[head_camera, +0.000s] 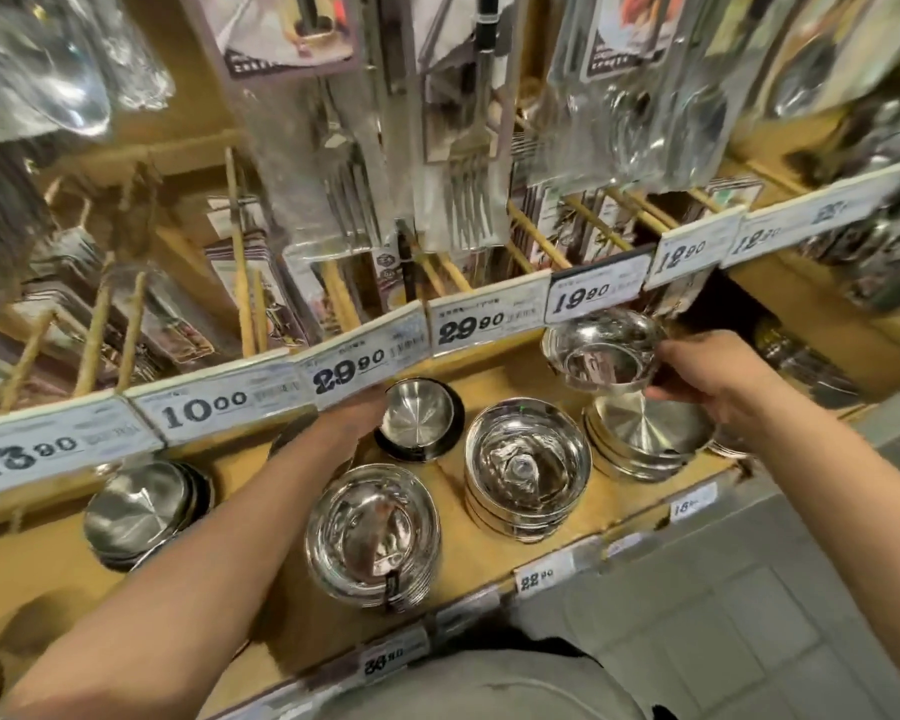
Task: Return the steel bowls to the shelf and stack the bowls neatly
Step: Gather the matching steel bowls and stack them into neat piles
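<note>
From the head camera I saw my right hand (707, 374) gripping a shiny steel bowl (601, 356) by its right rim, fingers curled round the edge, the bowl tilted toward me and held in the air just above a stack of flatter steel dishes (645, 439) at the right end of the wooden shelf (37, 574). My left hand (357, 415) reached in under the row of price tags (349, 374), and its fingers were partly hidden behind them, so I could not tell whether they were curled or straight; the hand lay against the left side of a small black-rimmed bowl (419, 420) standing at the back. In the middle of the shelf stood a stack of polished bowls (527, 467), and nearer me another stack (372, 532) (this one with a dark label on its front edge). A pile of shallow dishes (144, 509) sat well to the left. Packaged forks (468, 200) hung above.
</note>
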